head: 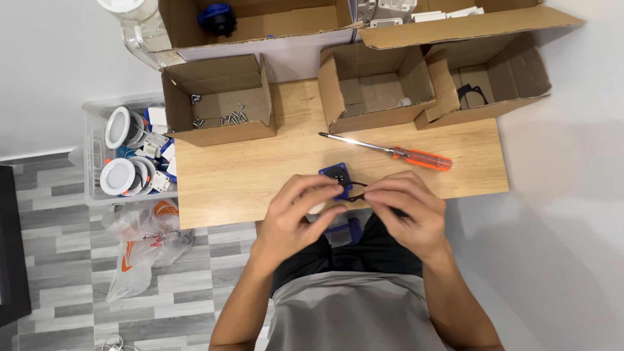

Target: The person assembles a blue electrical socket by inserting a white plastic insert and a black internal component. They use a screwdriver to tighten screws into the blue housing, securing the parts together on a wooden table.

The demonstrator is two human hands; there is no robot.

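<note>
Near the middle of the frame, the left hand [300, 211] and right hand [406, 209] both pinch a blue part [337, 177] with a thin black ring [356, 192] over the counter [247, 175]. An orange screwdriver [419, 158] lies just above.

Small home assembly workshop: wooden bench [260, 175], cardboard parts boxes [218, 97], screwdriver [390, 151], bin of light fittings [130, 153]

The left hand [296, 218] and right hand [406, 211] cover most of the blue part [336, 174], so only its far corner shows. A thin black ring [359, 192] runs under the fingers [390, 195], perhaps a gasket. The small pieces in the left box [221, 97] are too tiny to tell apart. The blue object [216, 18] up top is cut by the frame's edge.
</note>
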